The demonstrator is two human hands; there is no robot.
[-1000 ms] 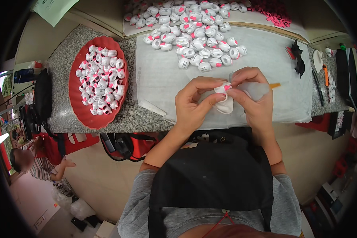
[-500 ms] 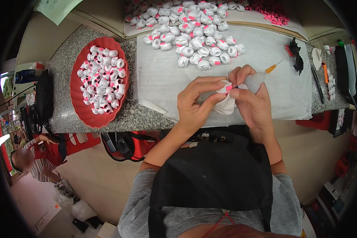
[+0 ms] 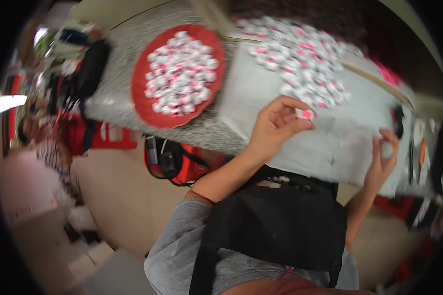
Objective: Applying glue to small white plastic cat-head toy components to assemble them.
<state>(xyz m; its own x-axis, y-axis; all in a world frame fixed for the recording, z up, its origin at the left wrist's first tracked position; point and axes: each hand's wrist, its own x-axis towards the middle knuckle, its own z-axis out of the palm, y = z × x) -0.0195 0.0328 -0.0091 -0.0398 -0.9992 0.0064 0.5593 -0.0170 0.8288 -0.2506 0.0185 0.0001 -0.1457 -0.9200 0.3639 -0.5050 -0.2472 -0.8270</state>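
Hands [image 3: 276,126] now apart, white-and-pink pieces [image 3: 182,73] in red dish [image 3: 142,105]

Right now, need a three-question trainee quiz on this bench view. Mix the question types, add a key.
1. True or false: the left hand and the right hand are apart.

2. What does the left hand pinch?
A) the edge of the pale sheet
B) a small white-and-pink piece
C) the rim of the red dish

3. Fill in: the pieces heaped in the red dish are white and ____.

Key:
1. True; a clear gap lies between them.
2. B, held between thumb and fingers.
3. pink
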